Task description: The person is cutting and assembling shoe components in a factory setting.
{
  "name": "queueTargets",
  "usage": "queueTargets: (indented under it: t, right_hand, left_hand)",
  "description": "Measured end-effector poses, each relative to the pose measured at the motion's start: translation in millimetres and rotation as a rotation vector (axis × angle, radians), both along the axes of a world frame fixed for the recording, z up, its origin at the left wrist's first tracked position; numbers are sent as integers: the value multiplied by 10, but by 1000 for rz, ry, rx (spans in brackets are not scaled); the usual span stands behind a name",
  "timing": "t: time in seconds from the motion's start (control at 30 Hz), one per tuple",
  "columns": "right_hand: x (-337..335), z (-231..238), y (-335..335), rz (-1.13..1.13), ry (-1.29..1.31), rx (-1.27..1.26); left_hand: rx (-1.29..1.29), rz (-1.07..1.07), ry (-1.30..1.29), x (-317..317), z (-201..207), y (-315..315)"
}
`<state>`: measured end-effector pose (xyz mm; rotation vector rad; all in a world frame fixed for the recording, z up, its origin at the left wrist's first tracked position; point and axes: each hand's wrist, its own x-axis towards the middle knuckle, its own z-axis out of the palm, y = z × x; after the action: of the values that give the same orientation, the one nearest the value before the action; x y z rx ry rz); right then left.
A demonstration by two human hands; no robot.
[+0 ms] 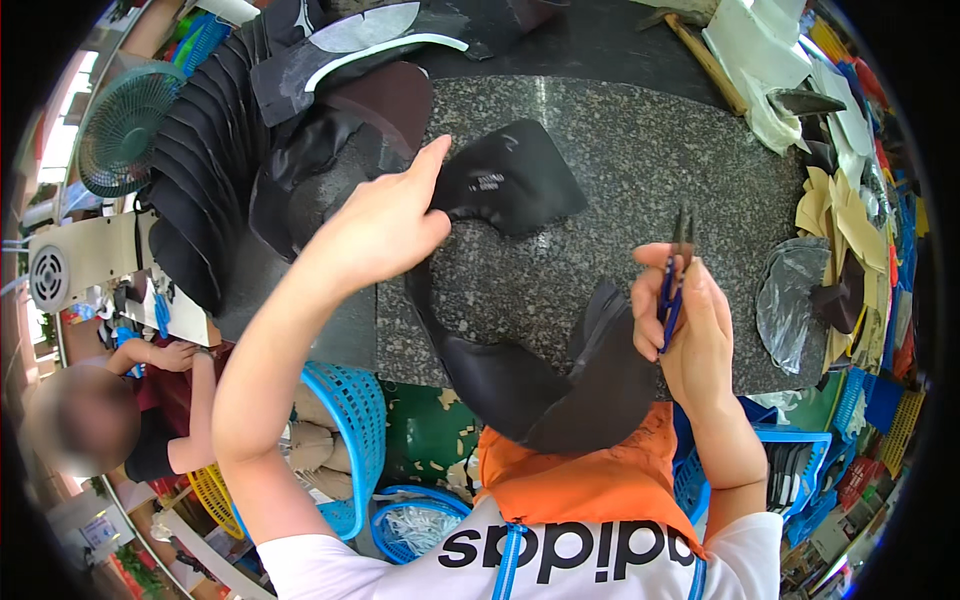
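Note:
A curved black leather-like piece [510, 180] lies on the speckled stone tabletop [600, 150]. Its wide end carries small pale print, and its narrow band bends round toward me, with the folded near end [560, 395] hanging over the table edge. My left hand [385, 225] is at the left edge of the wide end, index finger stretched out and thumb apart; its other fingers are hidden, and whether it touches the piece is unclear. My right hand [690, 320] grips blue-handled thread snips [672, 290], dark blades pointing away from me, right of the piece.
Stacked black pieces [200, 170] and a dark brown piece [390, 105] are at the left. A wooden-handled tool [705, 62] lies at the far right, with a crumpled clear plastic bag [790, 305] nearer. Blue baskets [345, 440] stand below the table. Another person [165, 410] sits at the left.

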<state>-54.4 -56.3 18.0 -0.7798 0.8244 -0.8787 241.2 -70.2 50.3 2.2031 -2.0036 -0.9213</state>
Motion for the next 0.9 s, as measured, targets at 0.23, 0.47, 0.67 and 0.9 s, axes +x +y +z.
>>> queueTargets:
  t: [0.23,0.47,0.67,0.9]
  right_hand:
    - [233,33,-92,341,63,63]
    - [205,76,-188,384,684,-286]
    - [160,-12,-157,324,713,-820]
    - [262,-20,-244,326,773,-1033]
  left_hand:
    - [-596,-167,87,-61,-291,-56]
    - [-100,-67,236,-213,-373,-302]
    - [77,203,714,-84,-159,-230]
    - [45,454,1014,-156,-90,-65]
